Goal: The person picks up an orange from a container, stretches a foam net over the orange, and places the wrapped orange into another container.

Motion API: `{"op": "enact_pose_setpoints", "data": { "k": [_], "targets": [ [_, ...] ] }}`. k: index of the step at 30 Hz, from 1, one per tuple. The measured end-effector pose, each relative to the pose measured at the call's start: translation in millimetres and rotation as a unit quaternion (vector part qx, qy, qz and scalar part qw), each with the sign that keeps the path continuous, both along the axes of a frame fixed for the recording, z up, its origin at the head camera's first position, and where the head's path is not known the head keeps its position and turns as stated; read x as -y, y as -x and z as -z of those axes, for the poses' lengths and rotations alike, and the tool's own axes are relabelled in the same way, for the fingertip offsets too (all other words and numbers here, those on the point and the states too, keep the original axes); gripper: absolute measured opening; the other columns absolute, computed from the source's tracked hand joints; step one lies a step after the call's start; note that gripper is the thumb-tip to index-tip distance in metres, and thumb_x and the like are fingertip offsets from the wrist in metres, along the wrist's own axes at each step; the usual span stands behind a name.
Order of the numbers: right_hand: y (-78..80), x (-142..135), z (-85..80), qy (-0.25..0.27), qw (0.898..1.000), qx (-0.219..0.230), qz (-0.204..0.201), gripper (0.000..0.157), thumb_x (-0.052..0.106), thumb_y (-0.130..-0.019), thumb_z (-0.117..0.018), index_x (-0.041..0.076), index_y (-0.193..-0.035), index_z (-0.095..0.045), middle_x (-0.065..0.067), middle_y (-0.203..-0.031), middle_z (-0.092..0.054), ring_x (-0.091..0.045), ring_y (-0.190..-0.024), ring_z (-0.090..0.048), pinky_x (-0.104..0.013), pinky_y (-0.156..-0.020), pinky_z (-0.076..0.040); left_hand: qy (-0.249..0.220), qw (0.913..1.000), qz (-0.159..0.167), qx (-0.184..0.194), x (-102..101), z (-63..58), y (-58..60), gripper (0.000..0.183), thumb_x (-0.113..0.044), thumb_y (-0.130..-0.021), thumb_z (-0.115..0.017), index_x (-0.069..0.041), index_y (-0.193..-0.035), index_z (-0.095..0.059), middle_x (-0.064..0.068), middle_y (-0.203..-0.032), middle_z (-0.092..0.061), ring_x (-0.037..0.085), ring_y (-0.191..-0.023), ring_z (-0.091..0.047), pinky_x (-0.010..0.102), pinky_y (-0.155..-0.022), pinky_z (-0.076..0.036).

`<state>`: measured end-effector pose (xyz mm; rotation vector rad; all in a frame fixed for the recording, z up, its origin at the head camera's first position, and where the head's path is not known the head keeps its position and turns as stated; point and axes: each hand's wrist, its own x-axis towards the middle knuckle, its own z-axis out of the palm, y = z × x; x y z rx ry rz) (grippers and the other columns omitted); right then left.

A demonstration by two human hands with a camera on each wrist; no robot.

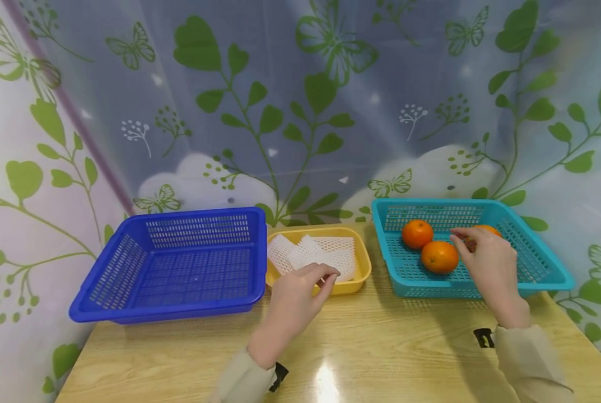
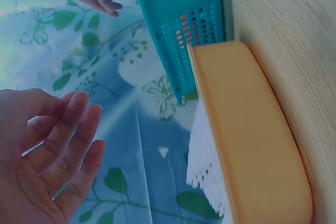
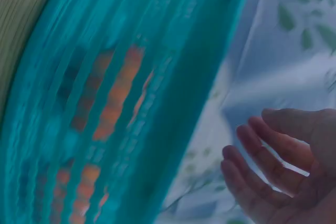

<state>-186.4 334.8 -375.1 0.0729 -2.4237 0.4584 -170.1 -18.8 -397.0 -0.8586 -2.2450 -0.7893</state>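
Note:
My left hand [image 1: 297, 294] is held over the front edge of a small yellow basket [image 1: 363, 271] with white foam fruit nets [image 1: 338, 260] in it. Nothing shows between its loosely bent fingers, also in the left wrist view, where the hand [image 2: 52, 153] is apart from the basket wall [image 2: 252, 129]. Above the teal basket [image 1: 406, 288], my right hand [image 1: 492, 266] hovers with relaxed fingers, empty in the right wrist view. Two oranges [image 1: 439, 257] lie left of it, and another orange [image 1: 488, 229] is partly hidden behind it.
A dark blue basket [image 1: 194, 274] with nothing in it stands at the left. All the baskets rest on a wooden table [image 1: 381, 347]. Behind them hangs a curtain [image 1: 290, 168] with leaf and butterfly prints.

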Motion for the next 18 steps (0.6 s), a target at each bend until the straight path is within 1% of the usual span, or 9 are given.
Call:
{"op": "enact_pose_setpoints", "data": {
  "k": [2,4,6,8,9,11,13,16,18],
  "targets": [
    [4.3,-18.3,2.8,-0.009,0.999,0.038,0.03,0.024,0.014,-0.094,-0.073,-0.002,-0.112,-0.073,-0.028,-0.101,-0.069,-0.034,-0.057,-0.059,-0.03,-0.038,-0.033,0.0,1.0,0.006,-0.004,-5.1,-1.5,0.8,0.004,-0.017,-0.093,-0.075,-0.019,-0.096,-0.077,-0.008,-0.084,-0.074,0.005,-0.069,-0.068,0.017,-0.053,-0.048],
    [8.9,-37.0,7.3,-0.017,0.995,0.086,0.058,0.032,0.017,-0.095,-0.073,-0.004,-0.118,-0.069,-0.033,-0.109,-0.064,-0.034,-0.056,-0.055,-0.033,-0.039,-0.035,0.001,0.9999,0.01,-0.006,-10.2,-2.4,2.2,0.004,-0.017,-0.093,-0.075,-0.019,-0.096,-0.077,-0.008,-0.084,-0.074,0.005,-0.07,-0.068,0.017,-0.054,-0.049],
    [13.0,-54.5,11.9,-0.016,0.986,0.142,0.083,0.04,0.021,-0.095,-0.072,-0.005,-0.124,-0.064,-0.035,-0.112,-0.059,-0.039,-0.062,-0.055,-0.038,-0.041,-0.04,0.004,0.9999,0.012,-0.007,-15.2,-3.2,3.8,0.004,-0.019,-0.095,-0.073,-0.018,-0.096,-0.077,-0.008,-0.085,-0.074,0.004,-0.07,-0.068,0.017,-0.054,-0.048],
    [15.7,-70.0,16.3,-0.01,0.974,0.202,0.104,0.048,0.024,-0.095,-0.071,-0.007,-0.13,-0.058,-0.038,-0.116,-0.053,-0.048,-0.075,-0.056,-0.045,-0.046,-0.045,0.007,0.9999,0.013,-0.007,-19.9,-3.6,5.0,0.006,-0.02,-0.096,-0.072,-0.019,-0.096,-0.077,-0.009,-0.085,-0.074,0.003,-0.07,-0.068,0.017,-0.054,-0.049],
    [16.3,-76.8,17.7,-0.005,0.967,0.23,0.109,0.052,0.026,-0.096,-0.07,-0.008,-0.132,-0.054,-0.04,-0.117,-0.05,-0.054,-0.083,-0.055,-0.05,-0.05,-0.047,0.007,0.9999,0.013,-0.005,-22.2,-3.7,5.4,0.006,-0.02,-0.096,-0.072,-0.018,-0.095,-0.077,-0.01,-0.085,-0.074,0.002,-0.071,-0.067,0.017,-0.055,-0.049],
    [16.8,-87.5,19.4,0.004,0.952,0.283,0.115,0.059,0.03,-0.096,-0.067,-0.01,-0.135,-0.048,-0.044,-0.121,-0.044,-0.062,-0.095,-0.049,-0.059,-0.059,-0.047,0.009,0.9999,0.013,-0.004,-26.1,-3.8,5.8,0.006,-0.02,-0.096,-0.071,-0.018,-0.095,-0.077,-0.01,-0.084,-0.074,0.002,-0.07,-0.067,0.016,-0.054,-0.048],
    [17.0,-95.4,20.3,0.004,0.941,0.321,0.11,0.066,0.034,-0.096,-0.066,-0.013,-0.136,-0.043,-0.048,-0.122,-0.04,-0.066,-0.099,-0.045,-0.065,-0.065,-0.046,0.009,0.9998,0.016,-0.001,-29.3,-3.2,6.1,0.006,-0.02,-0.096,-0.072,-0.018,-0.094,-0.077,-0.009,-0.084,-0.074,0.003,-0.069,-0.067,0.015,-0.053,-0.047],
    [17.9,-102.7,22.0,0.001,0.929,0.357,0.096,0.076,0.042,-0.095,-0.065,-0.015,-0.138,-0.039,-0.052,-0.123,-0.037,-0.069,-0.101,-0.043,-0.069,-0.069,-0.045,0.009,0.9998,0.015,0.002,-33.2,-2.0,6.3,0.006,-0.02,-0.096,-0.072,-0.018,-0.094,-0.077,-0.009,-0.085,-0.074,0.002,-0.068,-0.066,0.014,-0.052,-0.045],
    [18.8,-105.8,23.3,0.0,0.925,0.37,0.09,0.081,0.046,-0.095,-0.064,-0.017,-0.138,-0.036,-0.053,-0.121,-0.039,-0.068,-0.1,-0.045,-0.067,-0.069,-0.045,0.009,0.9998,0.015,0.002,-35.6,-1.4,6.4,0.005,-0.02,-0.095,-0.073,-0.018,-0.095,-0.077,-0.009,-0.085,-0.074,0.002,-0.069,-0.066,0.013,-0.052,-0.044]
  ]
}}
